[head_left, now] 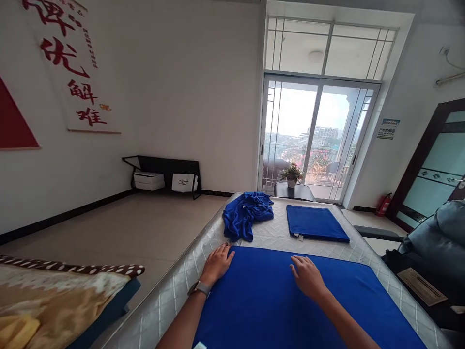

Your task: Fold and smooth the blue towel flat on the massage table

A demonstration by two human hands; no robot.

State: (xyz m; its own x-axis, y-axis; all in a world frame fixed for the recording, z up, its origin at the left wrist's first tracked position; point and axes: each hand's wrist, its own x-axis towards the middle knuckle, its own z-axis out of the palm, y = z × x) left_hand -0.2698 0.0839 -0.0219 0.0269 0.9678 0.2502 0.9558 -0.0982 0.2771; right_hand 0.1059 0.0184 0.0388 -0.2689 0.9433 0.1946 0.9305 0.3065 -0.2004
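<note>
A large blue cloth lies spread smooth over the near part of a quilted silver-white mattress. My left hand, with a watch on its wrist, rests at the cloth's far left corner, fingers stretched out. On the cloth's upper middle, my right hand lies with its fingers extended and nothing in them. Beyond the left hand sits a crumpled blue cloth. A neatly folded blue cloth with a white tag lies flat farther right. Part of a white label shows at the bottom edge of the spread cloth.
A patterned blanket covers something at the lower left. Behind the mattress stands a dark chair with a potted plant. Grey-blue cushioned seating lies along the right. A black rack is by the far wall.
</note>
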